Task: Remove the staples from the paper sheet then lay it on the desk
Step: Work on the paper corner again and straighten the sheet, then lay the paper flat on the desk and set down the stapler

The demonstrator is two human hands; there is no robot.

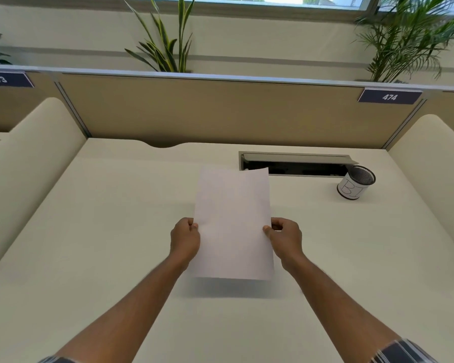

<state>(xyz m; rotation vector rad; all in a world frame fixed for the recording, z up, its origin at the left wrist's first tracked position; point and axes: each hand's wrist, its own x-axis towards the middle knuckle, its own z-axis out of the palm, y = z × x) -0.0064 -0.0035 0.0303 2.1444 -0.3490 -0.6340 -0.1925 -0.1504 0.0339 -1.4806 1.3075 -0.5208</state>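
Note:
A white paper sheet (232, 224) is held upright-ish above the cream desk (116, 231), its shadow falling on the desk below its lower edge. My left hand (184, 239) pinches the sheet's left edge at mid height. My right hand (285, 238) pinches the right edge at about the same height. The sheet looks blank from here, and no staples can be made out on it. Its top right corner curls slightly.
A black mesh cup (355, 182) wrapped in a white label stands at the back right. Beside it is an open cable slot (296, 165) in the desk. Padded dividers flank both sides, and a tan partition (220, 111) closes the back.

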